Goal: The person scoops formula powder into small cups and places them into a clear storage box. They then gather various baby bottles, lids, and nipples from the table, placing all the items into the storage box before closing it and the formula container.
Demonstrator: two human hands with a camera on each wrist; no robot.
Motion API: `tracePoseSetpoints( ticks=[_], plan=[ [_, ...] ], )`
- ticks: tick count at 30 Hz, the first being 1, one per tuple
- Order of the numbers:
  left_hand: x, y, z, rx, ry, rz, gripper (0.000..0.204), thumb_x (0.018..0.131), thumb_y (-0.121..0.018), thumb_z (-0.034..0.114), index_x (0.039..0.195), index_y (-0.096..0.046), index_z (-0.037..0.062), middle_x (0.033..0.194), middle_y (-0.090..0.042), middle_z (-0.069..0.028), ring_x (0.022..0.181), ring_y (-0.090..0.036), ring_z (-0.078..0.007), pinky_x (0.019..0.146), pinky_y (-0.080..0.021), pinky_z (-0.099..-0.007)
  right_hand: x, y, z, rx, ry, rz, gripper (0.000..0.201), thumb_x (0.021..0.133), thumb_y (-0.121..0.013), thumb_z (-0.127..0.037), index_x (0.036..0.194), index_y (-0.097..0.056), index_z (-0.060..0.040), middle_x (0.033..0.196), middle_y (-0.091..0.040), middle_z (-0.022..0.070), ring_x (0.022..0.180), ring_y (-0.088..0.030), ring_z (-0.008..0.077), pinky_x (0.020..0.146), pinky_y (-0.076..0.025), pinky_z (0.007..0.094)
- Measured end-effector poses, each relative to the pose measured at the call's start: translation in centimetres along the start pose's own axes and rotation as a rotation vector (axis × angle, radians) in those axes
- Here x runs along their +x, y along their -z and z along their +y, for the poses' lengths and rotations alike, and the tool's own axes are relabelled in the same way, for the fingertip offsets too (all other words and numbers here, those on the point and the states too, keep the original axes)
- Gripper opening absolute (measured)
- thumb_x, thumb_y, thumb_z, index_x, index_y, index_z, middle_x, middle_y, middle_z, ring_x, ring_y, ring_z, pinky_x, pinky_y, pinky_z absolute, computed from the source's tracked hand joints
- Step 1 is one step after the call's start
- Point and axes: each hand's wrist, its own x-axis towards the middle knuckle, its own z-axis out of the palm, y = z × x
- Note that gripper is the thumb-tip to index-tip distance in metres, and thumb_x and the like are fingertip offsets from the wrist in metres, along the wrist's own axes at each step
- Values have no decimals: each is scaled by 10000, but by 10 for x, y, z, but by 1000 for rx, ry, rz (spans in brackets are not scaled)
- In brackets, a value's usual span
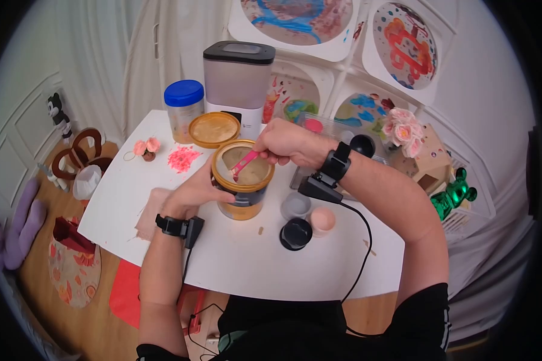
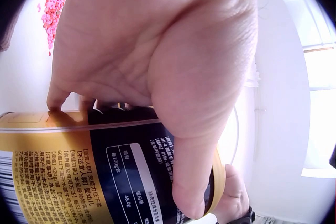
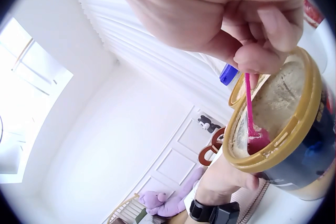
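Much is depending on the left hand [image 1: 193, 194], which is gripping the side of the gold-and-dark tub [image 1: 250, 198]; should that grip slacken, the tub could tip. It is sitting at the table [image 1: 247, 259], though whether its base is touching is unclear. The right hand [image 1: 289, 143] is pinching the pink scoop [image 1: 246, 162] inside the tub. Powder [image 3: 254, 132] is clinging to it, so a careless tilt or knock could scatter some.
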Motion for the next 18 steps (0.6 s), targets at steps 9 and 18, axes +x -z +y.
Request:
tracePoseSetpoints(
  ticks=[9,18],
  plan=[
    [0,0,-1,-11,19,5,1304,558,-1016,74,1654,-311,88,1592,-488,-51,1509,-423,-209,1275,-315,-383,-8,15,4,0,-8,60,205,980,-651,-71,805,-719,10,666,-630,36,519,-554,93,434,-375,251],
    [1,-1,0,-43,-9,-19,1316,558,-1019,74,1660,-300,74,1623,-466,-63,1530,-413,-209,1288,-303,-382,-8,36,29,111,-62,89,214,1005,-644,-79,804,-675,-13,690,-632,31,537,-584,107,424,-379,262]
  ],
)
